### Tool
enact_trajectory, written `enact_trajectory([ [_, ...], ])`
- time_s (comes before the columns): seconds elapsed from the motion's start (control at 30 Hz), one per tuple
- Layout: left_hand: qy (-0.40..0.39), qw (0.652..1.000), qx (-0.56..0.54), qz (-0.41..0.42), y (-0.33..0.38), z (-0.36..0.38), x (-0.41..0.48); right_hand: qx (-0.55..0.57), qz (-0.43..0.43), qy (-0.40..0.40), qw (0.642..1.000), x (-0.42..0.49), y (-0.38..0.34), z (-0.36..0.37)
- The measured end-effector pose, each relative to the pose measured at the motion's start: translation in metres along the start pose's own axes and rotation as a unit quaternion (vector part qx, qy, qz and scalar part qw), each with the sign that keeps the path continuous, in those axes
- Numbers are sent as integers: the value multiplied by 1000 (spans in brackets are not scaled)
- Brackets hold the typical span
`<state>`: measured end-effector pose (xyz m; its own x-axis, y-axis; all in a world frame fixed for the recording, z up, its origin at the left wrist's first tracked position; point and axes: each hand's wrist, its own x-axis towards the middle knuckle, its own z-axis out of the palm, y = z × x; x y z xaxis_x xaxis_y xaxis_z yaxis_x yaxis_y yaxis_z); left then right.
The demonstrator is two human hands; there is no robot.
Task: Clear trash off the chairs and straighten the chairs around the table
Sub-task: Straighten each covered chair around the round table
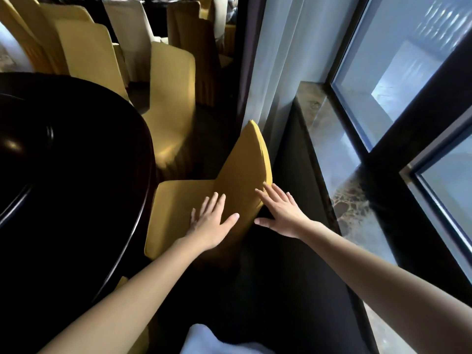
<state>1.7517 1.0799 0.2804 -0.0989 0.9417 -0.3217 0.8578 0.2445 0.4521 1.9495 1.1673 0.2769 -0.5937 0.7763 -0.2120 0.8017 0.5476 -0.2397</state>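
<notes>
Arms: both bare to the near edge — no sleeves, watch or bands
Left hand (pixel 212 221): no rings; short, plain nails
Right hand (pixel 281 213): no rings — slim fingers (pixel 263 195)
Clothing: white fabric at near edge

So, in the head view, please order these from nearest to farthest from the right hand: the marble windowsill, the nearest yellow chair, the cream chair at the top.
1. Nearest yellow chair, under the right hand.
2. Marble windowsill, to its right.
3. Cream chair, far back, upper left.
</notes>
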Motion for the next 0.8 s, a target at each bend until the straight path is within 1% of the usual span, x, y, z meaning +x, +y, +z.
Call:
enact_trajectory([
  [0.17,-20,997,-67,-16,14,-12,37,-19,8,11,1000,38,37,-32],
  [0.3,-53,985,-160,-22,28,-14,74,-44,-7,32,998,78,67,-54],
  [0.37,-55,968,-245,-25,37,-15,95,-53,-13,33,998,101,81,-65],
  [0.47,-56,929,-362,-58,58,-20,127,-54,-10,15,998,135,94,-80],
  [0.53,-75,917,-385,-73,72,-22,146,-64,-13,-7,998,158,101,-88],
  [0.63,-102,912,-389,-84,85,-21,175,-79,-16,-34,996,189,109,-97],
  [0.73,-110,905,-398,-100,88,-22,203,-103,-19,-64,992,216,118,-103],
  [0.8,-115,894,-416,-125,87,-21,219,-130,-22,-83,988,231,121,-106],
])
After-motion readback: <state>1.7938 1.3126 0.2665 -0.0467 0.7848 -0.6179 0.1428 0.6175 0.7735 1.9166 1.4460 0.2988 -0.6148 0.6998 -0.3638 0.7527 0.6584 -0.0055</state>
